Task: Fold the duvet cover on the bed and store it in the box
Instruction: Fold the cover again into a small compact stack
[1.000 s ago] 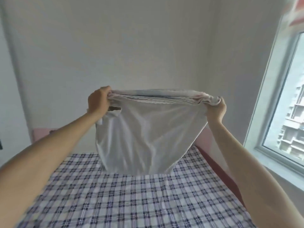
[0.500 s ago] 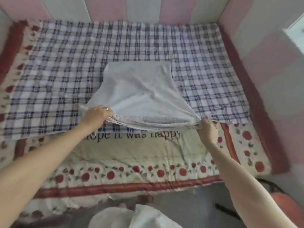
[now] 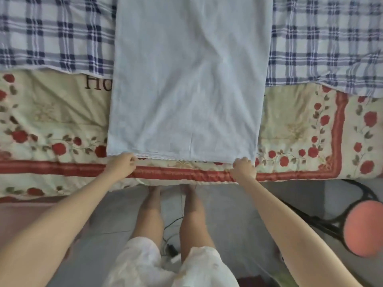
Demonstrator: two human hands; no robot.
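Observation:
The pale blue-white duvet cover (image 3: 186, 79) lies flat on the bed as a long folded strip, running from the near edge away to the top of the view. My left hand (image 3: 122, 164) pinches its near left corner. My right hand (image 3: 243, 167) pinches its near right corner. Both hands sit at the bed's near edge, fingers curled on the hem. No box is in view.
Under the cover lie a blue plaid sheet (image 3: 51, 34) and a cream quilt with red roses and a red border (image 3: 300, 125). A stool with a pink round seat and black legs (image 3: 362, 226) stands on the floor at the right. My legs stand against the bed.
The cover was held up in the air, then lowered onto the bed. It is now spread flat and pulled toward the near edge; the view has tipped down.

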